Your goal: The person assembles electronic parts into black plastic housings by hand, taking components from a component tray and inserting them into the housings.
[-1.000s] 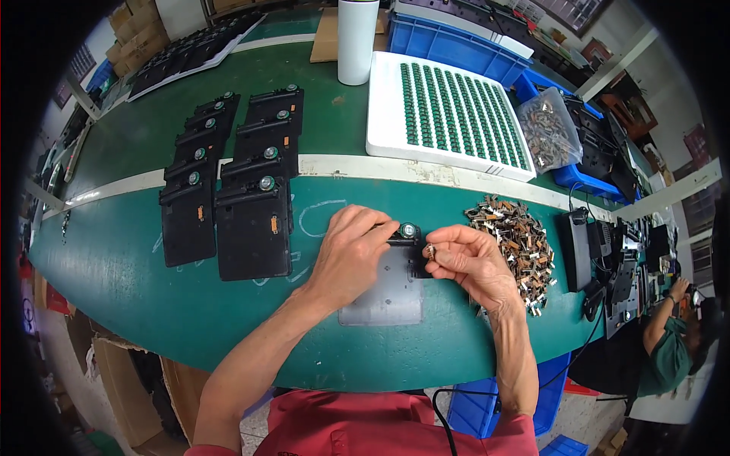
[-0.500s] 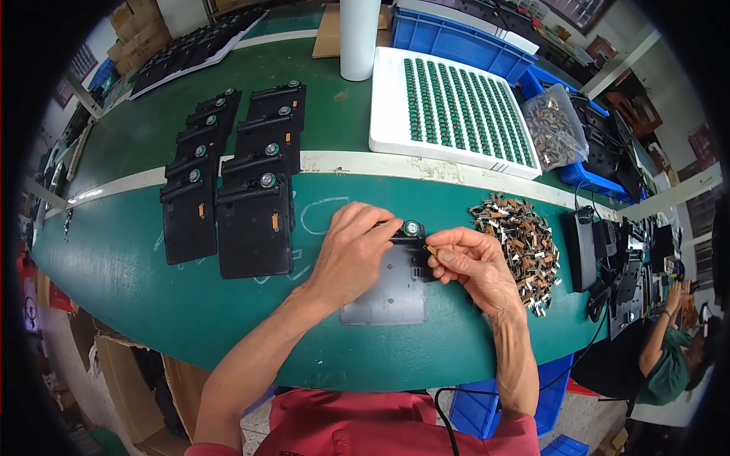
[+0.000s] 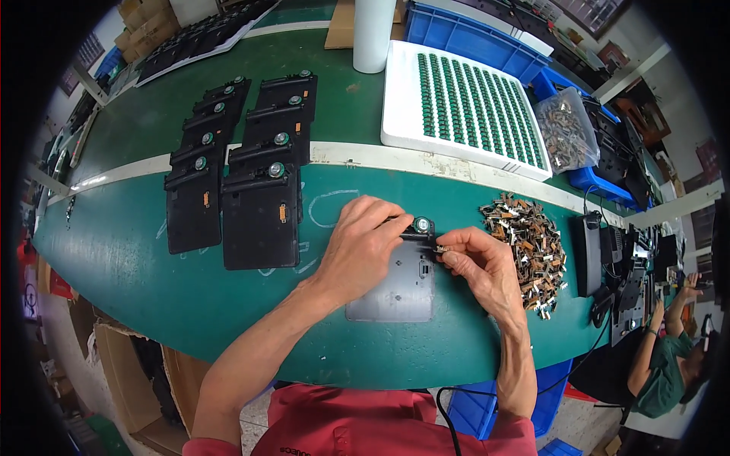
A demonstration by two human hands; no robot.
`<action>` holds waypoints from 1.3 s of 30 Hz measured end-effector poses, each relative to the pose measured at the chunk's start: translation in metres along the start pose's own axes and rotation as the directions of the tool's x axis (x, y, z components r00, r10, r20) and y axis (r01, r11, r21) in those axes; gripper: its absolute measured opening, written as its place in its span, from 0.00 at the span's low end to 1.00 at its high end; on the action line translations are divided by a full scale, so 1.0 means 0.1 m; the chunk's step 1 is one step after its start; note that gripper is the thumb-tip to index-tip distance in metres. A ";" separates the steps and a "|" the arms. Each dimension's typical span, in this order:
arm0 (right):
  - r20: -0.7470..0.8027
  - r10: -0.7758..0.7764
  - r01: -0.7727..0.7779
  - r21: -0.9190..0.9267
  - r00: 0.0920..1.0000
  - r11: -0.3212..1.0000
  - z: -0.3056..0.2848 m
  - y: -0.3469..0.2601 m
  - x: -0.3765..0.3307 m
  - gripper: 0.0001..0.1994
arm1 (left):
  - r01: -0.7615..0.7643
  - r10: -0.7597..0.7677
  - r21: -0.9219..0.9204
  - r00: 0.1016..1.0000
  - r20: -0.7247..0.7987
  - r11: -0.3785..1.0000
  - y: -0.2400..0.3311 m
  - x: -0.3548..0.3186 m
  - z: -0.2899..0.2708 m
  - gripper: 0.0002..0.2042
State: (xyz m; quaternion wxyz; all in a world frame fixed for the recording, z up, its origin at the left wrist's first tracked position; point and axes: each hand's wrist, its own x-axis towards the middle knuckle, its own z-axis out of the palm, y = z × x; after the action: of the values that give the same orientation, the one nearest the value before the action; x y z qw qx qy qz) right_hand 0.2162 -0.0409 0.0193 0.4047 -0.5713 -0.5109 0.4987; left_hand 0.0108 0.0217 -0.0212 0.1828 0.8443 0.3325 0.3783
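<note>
A: What's blocking?
B: Left hand (image 3: 363,243) over black panel (image 3: 388,295)'s upper left; its grip, can't tell. Parts pile (image 3: 532,254) centre right, foam tray (image 3: 403,102) upper right.
A: Panel?
B: Mid-frame, long axis up-down, disc (image 3: 422,224) end up. Right fingers (image 3: 461,240) pinch small part (image 3: 442,249).

A green bench (image 3: 114,251) (glossy at its left end) stands above a pale, speckled floor (image 3: 597,422); a barred window (image 3: 595,11) shows upper right.

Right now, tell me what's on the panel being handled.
The panel has a round green-rimmed part at its far right corner. The left hand covers its far left; anything there is hidden.
</note>
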 end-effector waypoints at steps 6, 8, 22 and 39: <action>0.097 -0.301 0.316 -0.310 0.949 0.897 0.05 -0.01 0.02 0.05 | -0.005 0.005 0.000 1.000 -0.011 1.000 -0.02 -0.01 0.01 0.16; 0.123 -0.292 0.317 -0.332 0.948 0.889 0.06 -0.03 0.00 0.05 | -0.011 0.011 0.001 1.000 -0.010 1.000 -0.02 -0.01 0.01 0.16; 0.174 -0.291 0.338 -0.457 0.941 0.822 0.12 -0.01 -0.01 0.06 | -0.024 0.024 -0.005 0.999 -0.022 1.000 -0.03 -0.02 0.02 0.17; -0.013 -0.271 0.224 -0.522 0.963 0.823 0.25 -0.08 -0.14 0.10 | -0.028 0.028 -0.010 0.999 -0.034 1.000 -0.04 -0.03 0.04 0.17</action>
State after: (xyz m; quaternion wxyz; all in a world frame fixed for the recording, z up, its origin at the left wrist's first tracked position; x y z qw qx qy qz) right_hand 0.1903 -0.0551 0.0253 0.3197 -0.6085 -0.6776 0.2614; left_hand 0.0105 0.0226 -0.0271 0.1765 0.8414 0.3217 0.3967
